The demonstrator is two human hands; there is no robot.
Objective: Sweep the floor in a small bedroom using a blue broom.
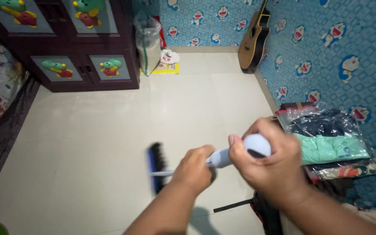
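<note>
A broom with a pale blue handle (221, 157) and a blue head with black bristles (156, 165) reaches out over the cream tiled floor (109, 130). My left hand (193, 169) grips the handle partway down. My right hand (271, 163) is closed around the rounded top end of the handle. The broom head is blurred and sits low near the floor in front of me.
A dark wooden cabinet (79, 48) with cartoon panels stands at the back left. A guitar (254, 39) leans on the blue patterned wall. A plastic sack (148, 41) sits in the far corner. Bagged clothes (329, 141) are stacked at my right; a black strap (233, 205) lies on the floor.
</note>
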